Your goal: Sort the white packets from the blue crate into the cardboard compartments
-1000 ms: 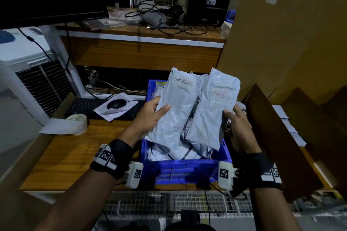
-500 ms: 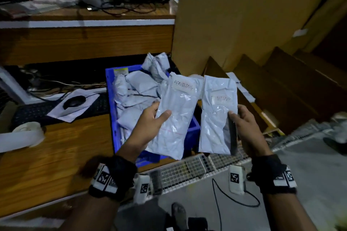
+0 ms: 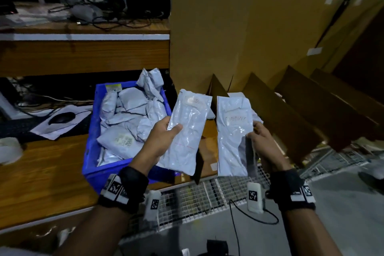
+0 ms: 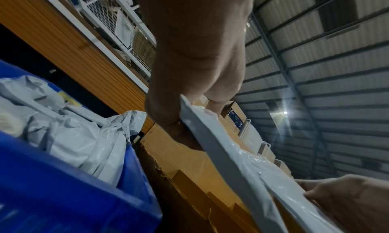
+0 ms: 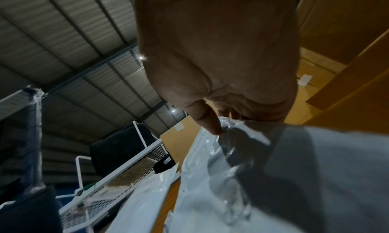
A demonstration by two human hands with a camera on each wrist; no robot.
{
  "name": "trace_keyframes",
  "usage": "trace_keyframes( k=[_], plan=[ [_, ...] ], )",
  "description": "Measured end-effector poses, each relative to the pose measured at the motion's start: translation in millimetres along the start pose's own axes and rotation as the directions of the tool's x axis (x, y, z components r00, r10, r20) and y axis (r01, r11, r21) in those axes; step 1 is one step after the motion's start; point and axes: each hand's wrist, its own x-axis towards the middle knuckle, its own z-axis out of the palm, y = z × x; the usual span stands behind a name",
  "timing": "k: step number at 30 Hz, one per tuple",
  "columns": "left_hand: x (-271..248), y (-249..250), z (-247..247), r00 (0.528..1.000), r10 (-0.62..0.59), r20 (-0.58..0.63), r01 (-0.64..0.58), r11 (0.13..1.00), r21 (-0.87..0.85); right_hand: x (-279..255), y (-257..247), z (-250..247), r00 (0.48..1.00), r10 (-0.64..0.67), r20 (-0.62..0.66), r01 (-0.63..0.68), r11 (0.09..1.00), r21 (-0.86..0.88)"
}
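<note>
Left hand [image 3: 161, 141] grips labelled white packet [image 3: 187, 131]; right hand [image 3: 265, 141] grips second packet [image 3: 232, 135]. Both held above cardboard compartments [image 3: 291, 110], blue crate [image 3: 91, 151] of packets at 9 o'clock on counter [image 3: 41, 172].

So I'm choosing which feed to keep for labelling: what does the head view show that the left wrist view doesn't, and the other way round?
Only the head view shows the computer mouse, the roll of tape, the slanted cardboard compartments and the handwritten label on the right packet. Only the left wrist view shows the corrugated roof and a ceiling light. Both show the blue crate with white packets inside, the left hand gripping the left packet, and the right hand.
</note>
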Motion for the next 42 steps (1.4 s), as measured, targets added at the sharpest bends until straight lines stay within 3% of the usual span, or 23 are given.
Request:
trace_keyframes(
  k=[9,19,23,28,37,39,42],
  plan=[
    [51,21,40,0.969,-0.014,-0.245,0.051,0.988,0.146,94,-23,-28,0.985,-0.097,0.145,0.130,0.962,-0.241],
    [124,25,36,0.929,-0.021,-0.369,0.097,0.977,0.189,201,-28,36,0.973,-0.056,0.225,0.159,0.866,-0.474],
    [167,22,31,0.934,-0.051,-0.353,0.141,0.962,0.234,244,-11,71,0.955,-0.023,0.297,0.203,0.779,-0.593],
    [207,14,28,0.945,-0.077,-0.317,0.174,0.942,0.288,291,23,104,0.893,0.057,0.446,0.307,0.648,-0.697],
    [237,-4,15,0.948,-0.108,-0.298,0.215,0.909,0.356,321,63,150,0.818,0.159,0.553,0.477,0.350,-0.806],
    [239,-8,13,0.946,-0.116,-0.301,0.227,0.903,0.366,322,71,159,0.830,0.129,0.543,0.492,0.288,-0.821],
    [241,-12,10,0.948,-0.120,-0.296,0.229,0.902,0.365,321,83,162,0.859,-0.035,0.511,0.503,0.246,-0.828]
  ],
)
